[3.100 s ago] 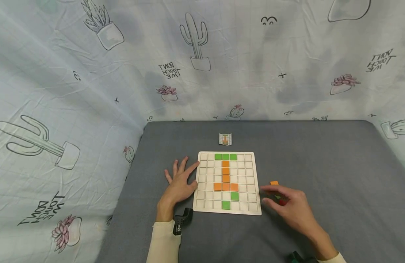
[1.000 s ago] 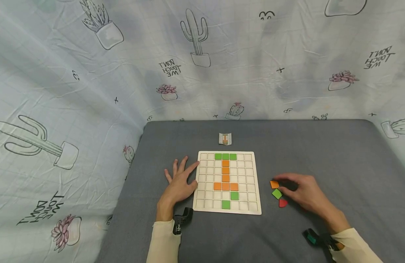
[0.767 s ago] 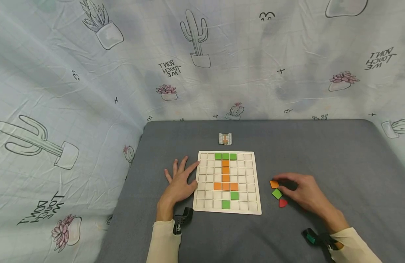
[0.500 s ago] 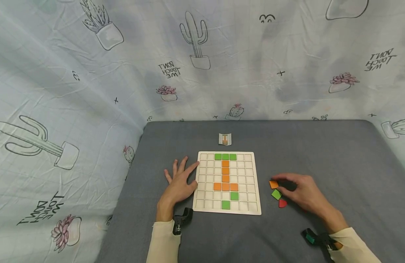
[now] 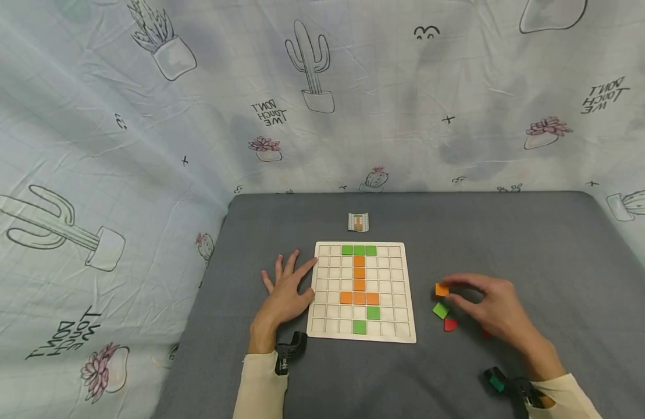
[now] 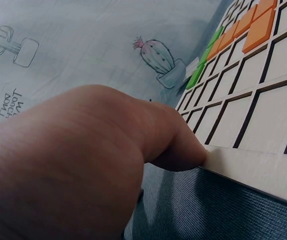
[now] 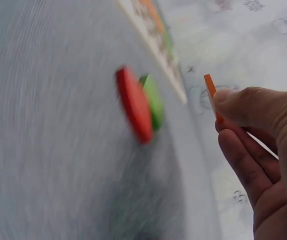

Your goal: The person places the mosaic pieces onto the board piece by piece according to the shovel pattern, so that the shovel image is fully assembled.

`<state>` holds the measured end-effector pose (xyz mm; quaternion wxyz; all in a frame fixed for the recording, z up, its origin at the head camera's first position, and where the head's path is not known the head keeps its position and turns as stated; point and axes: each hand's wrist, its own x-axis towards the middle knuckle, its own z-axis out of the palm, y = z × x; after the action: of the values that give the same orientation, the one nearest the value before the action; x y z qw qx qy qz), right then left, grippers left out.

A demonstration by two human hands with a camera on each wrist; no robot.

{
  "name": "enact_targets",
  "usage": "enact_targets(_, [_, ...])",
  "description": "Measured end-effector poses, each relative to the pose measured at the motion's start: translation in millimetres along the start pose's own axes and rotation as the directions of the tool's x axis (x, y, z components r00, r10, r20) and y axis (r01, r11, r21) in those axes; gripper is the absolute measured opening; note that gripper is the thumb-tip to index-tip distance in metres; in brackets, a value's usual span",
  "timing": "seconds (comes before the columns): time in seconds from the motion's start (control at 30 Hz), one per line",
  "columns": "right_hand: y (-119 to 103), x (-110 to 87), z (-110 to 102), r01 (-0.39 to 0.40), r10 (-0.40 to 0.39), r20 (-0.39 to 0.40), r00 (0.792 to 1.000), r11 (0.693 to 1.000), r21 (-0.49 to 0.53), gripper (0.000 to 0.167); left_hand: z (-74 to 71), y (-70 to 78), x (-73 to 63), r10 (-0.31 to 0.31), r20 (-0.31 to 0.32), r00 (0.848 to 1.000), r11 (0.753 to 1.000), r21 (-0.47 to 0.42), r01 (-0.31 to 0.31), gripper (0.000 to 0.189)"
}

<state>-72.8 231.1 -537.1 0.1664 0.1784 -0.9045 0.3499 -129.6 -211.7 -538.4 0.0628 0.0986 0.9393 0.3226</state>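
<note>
My left hand [image 5: 284, 295] lies with spread fingers at the left edge of a pale wooden grid board [image 5: 330, 326]; the forefinger and thumb touch that edge. In the left wrist view a bent digit presses on the board's rim [image 6: 253, 172]. Between thumb and fingertips, my right hand [image 5: 495, 305] pinches an orange square tile [image 5: 441, 290], seen edge-on and raised off the table in the right wrist view. Just below it lie a green square tile [image 5: 440, 310] and a red piece [image 5: 450, 325], close together. Green and orange square tiles sit in the board's cells.
A small printed card [image 5: 358, 222] with a grid pattern lies behind the board. A red bit [image 5: 486, 333] shows beside the right hand, mostly hidden. The grey table [image 5: 510, 233] meets a cactus-print cloth [image 5: 385, 116] behind and at the left.
My right hand has moved from beside the board to the loose pieces, then pinched the orange tile and raised it slightly right. My left hand has stayed at the board's edge.
</note>
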Motion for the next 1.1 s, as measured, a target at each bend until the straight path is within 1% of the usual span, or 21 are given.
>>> enact_targets(0.23, [-26.5, -3.1, 0.9, 0.030, -0.028, -0.028, 0.999, 0.997, 0.074, 0.050, -0.6, 0.8, 0.0, -0.004, 0.003, 1.000, 1.000, 0.000, 0.004, 0.072])
enact_targets(0.4, [-40.1, -5.5, 9.0, 0.018, -0.015, -0.031, 0.999, 0.995, 0.100, 0.051, -0.6, 0.8, -0.3, -0.010, 0.007, 1.000, 1.000, 0.000, 0.010, 0.073])
enact_targets(0.67, [-57.9, -3.2, 29.1, 0.011, -0.011, 0.001, 1.000, 0.991, 0.131, 0.049, 0.0, 1.1, 0.4, -0.009, 0.000, 1.000, 1.000, 0.007, 0.009, 0.073])
enact_targets(0.93, [-73.4, 3.6, 54.4, 0.048, -0.046, -0.012, 0.999, 0.975, 0.215, 0.046, -0.5, 1.8, 0.2, -0.007, -0.005, 1.000, 1.000, 0.009, 0.007, 0.073])
enact_targets(1.1, [-79.6, 7.7, 69.8, 0.045, -0.051, 0.015, 0.999, 0.963, 0.264, 0.042, -0.9, 2.1, 0.4, -0.007, -0.003, 1.000, 1.000, 0.015, 0.007, 0.073])
